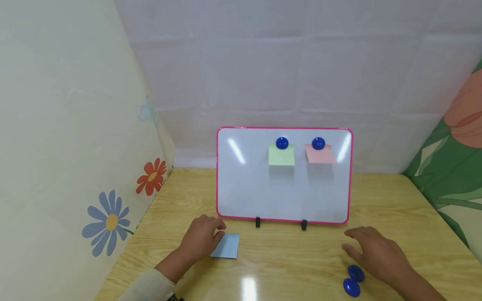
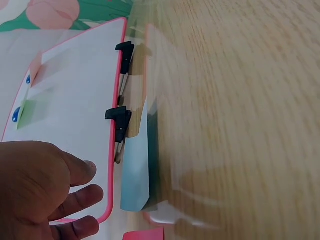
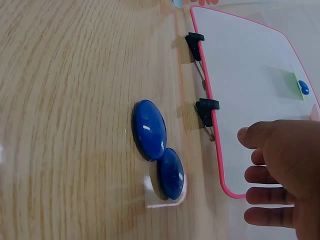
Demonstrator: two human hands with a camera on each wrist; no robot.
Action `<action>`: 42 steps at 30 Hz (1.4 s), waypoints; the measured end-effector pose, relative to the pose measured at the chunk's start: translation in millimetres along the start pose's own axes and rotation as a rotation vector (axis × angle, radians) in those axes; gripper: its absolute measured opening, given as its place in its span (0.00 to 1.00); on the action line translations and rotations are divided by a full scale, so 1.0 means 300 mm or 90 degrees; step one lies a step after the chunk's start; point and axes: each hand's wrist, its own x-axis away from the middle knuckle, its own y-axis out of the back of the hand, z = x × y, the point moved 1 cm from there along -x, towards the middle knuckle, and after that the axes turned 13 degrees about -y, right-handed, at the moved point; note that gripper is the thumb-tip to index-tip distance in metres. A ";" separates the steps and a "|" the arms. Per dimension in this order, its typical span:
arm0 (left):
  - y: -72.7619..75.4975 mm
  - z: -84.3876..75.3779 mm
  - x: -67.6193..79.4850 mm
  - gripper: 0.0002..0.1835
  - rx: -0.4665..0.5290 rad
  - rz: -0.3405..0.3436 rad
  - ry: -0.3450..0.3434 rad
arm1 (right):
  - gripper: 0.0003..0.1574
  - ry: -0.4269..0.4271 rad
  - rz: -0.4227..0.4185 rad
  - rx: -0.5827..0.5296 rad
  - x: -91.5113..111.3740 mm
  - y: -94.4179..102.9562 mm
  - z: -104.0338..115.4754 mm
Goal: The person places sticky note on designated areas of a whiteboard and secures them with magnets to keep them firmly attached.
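A light blue sticky note [image 1: 228, 246] lies on the table. My left hand [image 1: 202, 238], fingers loosely bent and holding nothing, hovers at its left side and hides part of it in the head view. That note [image 2: 136, 172] looks curled up from the table in the left wrist view. On the right, my right hand [image 1: 380, 254] has its fingers relaxed and nothing in them. Two glossy blue round magnets [image 3: 150, 130] lie touching each other on the table near it. A pink-rimmed whiteboard [image 1: 248, 184] bears a green note [image 1: 281, 157] and a pink note [image 1: 320, 156], each under a blue magnet [image 1: 282, 143].
Black clips [image 1: 303, 225] support the whiteboard's lower edge. A pinkish-red flat piece [image 2: 145, 234] shows at the bottom of the left wrist view; its kind is unclear. White cloth [image 1: 263, 75] hangs behind the wooden table [image 1: 293, 267], with flower-printed sheets at both sides.
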 end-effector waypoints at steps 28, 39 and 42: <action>-0.032 0.022 0.040 0.09 -0.006 0.032 0.052 | 0.25 -0.068 0.219 0.021 -0.002 -0.001 -0.054; -0.035 0.023 0.040 0.09 -0.018 0.045 0.053 | 0.19 -0.055 0.226 0.017 0.010 -0.005 -0.066; -0.037 0.026 0.038 0.09 -0.019 0.046 0.052 | 0.18 -0.049 0.231 0.012 0.016 -0.009 -0.070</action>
